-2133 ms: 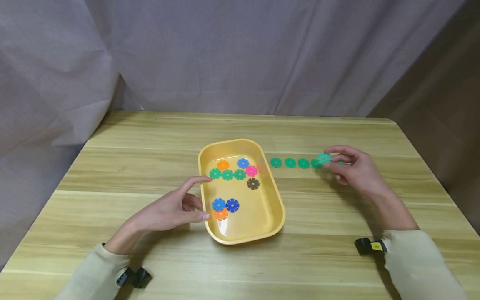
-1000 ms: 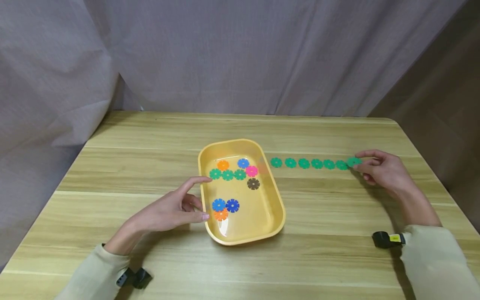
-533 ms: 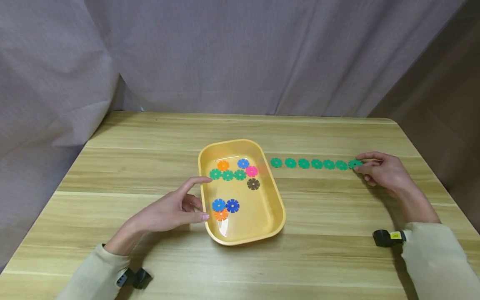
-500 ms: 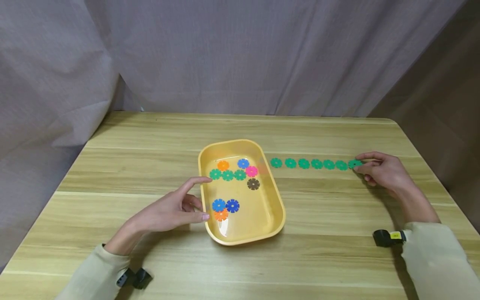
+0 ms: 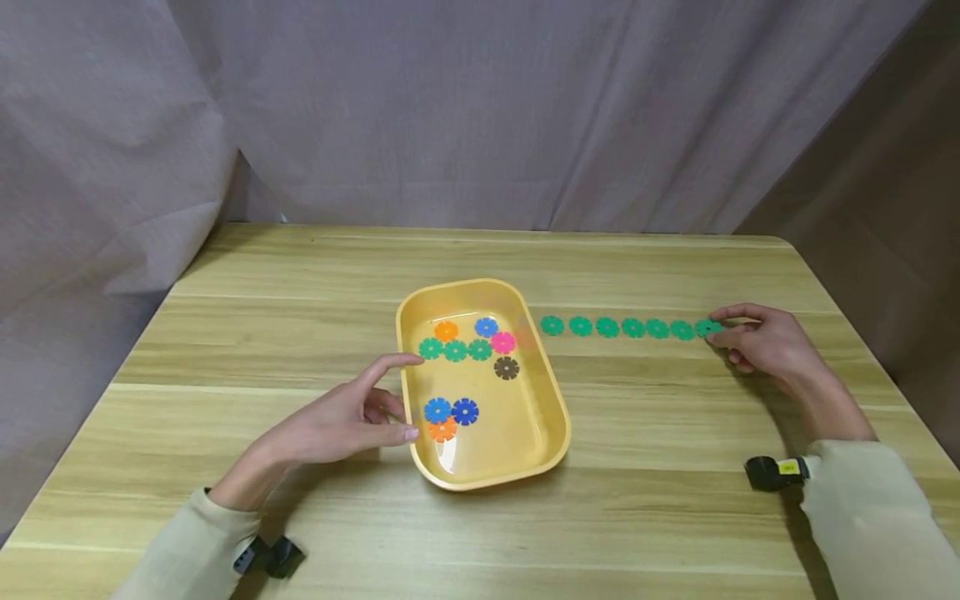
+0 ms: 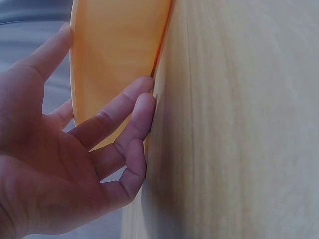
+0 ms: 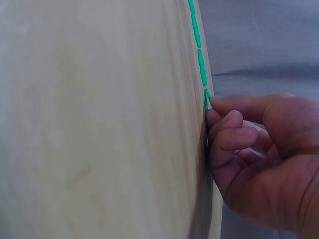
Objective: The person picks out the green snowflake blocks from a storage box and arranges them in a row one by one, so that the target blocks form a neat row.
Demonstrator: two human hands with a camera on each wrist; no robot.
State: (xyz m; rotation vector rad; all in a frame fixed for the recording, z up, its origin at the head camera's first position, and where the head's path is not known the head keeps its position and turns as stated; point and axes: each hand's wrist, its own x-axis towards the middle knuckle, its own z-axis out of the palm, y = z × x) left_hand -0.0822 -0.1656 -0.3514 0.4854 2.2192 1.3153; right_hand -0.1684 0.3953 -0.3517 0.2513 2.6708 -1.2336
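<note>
My right hand pinches a green snowflake disc between thumb and index finger, at the right end of a row of similar green discs. In the right wrist view, this end disc is low at the tabletop, seen edge-on and partly covered by the fingertips. My left hand holds the left side of a yellow tray, thumb and index finger over its rim. The left wrist view has the other fingers bent against the tray's outer wall, close to the tabletop.
Inside the tray lie three green discs, two orange, several blue, a pink and a brown disc. The wooden table ends at a grey curtain behind. Both wrists wear small black cameras.
My right hand has moved right along the row with a green disc and lowered it at the right end. The discs appear flatter in line now. My left hand and the tray stay put.
</note>
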